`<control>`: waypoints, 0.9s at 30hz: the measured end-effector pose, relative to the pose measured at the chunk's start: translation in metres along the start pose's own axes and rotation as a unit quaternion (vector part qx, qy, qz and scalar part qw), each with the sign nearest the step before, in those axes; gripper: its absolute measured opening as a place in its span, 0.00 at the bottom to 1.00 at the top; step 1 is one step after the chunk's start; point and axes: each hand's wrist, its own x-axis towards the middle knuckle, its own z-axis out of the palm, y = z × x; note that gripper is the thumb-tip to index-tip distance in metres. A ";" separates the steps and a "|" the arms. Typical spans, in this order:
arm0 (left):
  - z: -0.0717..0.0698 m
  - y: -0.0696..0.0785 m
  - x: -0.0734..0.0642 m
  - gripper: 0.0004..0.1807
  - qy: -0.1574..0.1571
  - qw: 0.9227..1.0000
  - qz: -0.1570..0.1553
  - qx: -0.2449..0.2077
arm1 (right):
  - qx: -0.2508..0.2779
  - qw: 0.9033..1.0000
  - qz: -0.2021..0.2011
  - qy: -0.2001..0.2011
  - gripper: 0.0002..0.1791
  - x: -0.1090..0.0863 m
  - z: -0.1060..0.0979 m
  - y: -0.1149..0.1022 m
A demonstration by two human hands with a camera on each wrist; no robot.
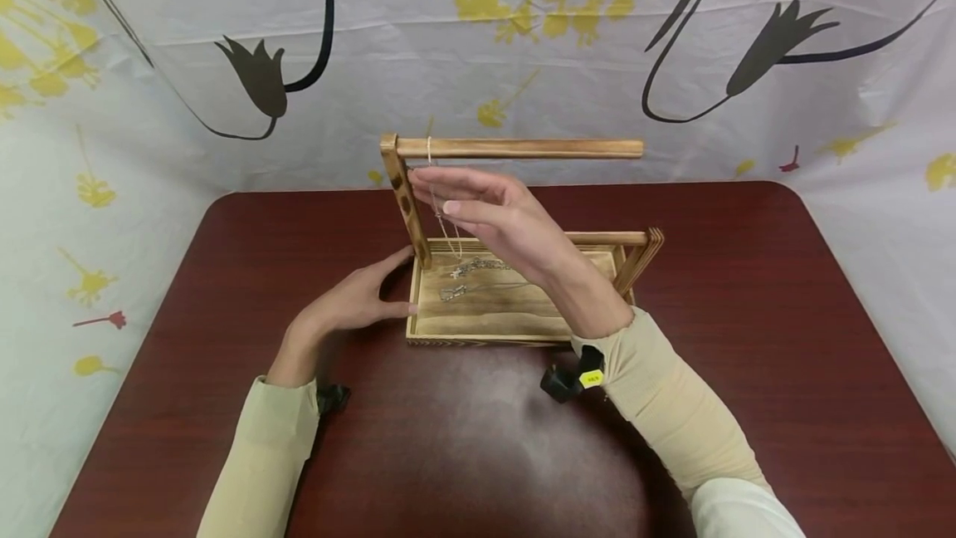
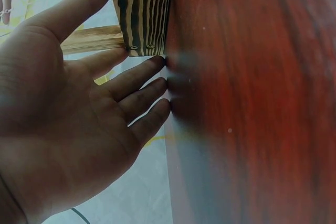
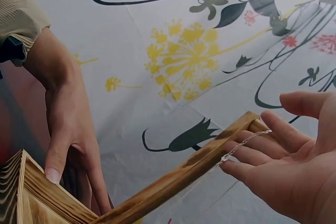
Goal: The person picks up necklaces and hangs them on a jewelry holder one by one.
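Observation:
A wooden stand has a tray base, an upright post and a top bar. A thin silver chain hangs from the bar near the post. My right hand is raised just under the bar with straight fingers, and its fingertips touch the chain. My left hand lies flat on the table against the tray's left side, fingers straight. In the left wrist view the palm faces the tray's corner. More chains lie in the tray.
The stand sits at the middle back of a dark red table. A white cloth backdrop with yellow and black prints surrounds the table's far and side edges. Black wrist cameras sit at both cuffs.

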 end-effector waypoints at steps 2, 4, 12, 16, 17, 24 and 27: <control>0.000 0.000 0.000 0.52 0.001 1.000 0.000 0.000 | -0.002 1.000 -0.001 0.001 0.24 -0.001 0.000 0.000; 0.000 0.001 0.000 0.52 0.001 1.000 0.001 -0.002 | -0.002 1.000 -0.003 0.002 0.25 -0.003 0.000 0.000; 0.000 -0.001 0.001 0.52 0.001 1.000 0.002 0.002 | 0.012 1.000 -0.008 0.016 0.26 -0.010 -0.005 -0.001; 0.000 -0.001 0.001 0.52 0.000 1.000 0.002 0.004 | 0.024 0.999 -0.014 0.018 0.26 -0.014 -0.009 -0.002; 0.000 0.000 0.001 0.52 0.000 1.000 0.001 0.004 | 0.028 0.999 -0.015 0.018 0.26 -0.015 -0.009 -0.002; 0.000 0.001 0.000 0.52 0.000 1.000 0.001 0.000 | 0.038 0.999 -0.024 0.011 0.24 -0.021 -0.016 -0.002; 0.000 0.001 0.000 0.52 0.001 1.000 0.001 0.001 | 0.032 0.999 -0.029 0.002 0.24 -0.024 -0.017 -0.003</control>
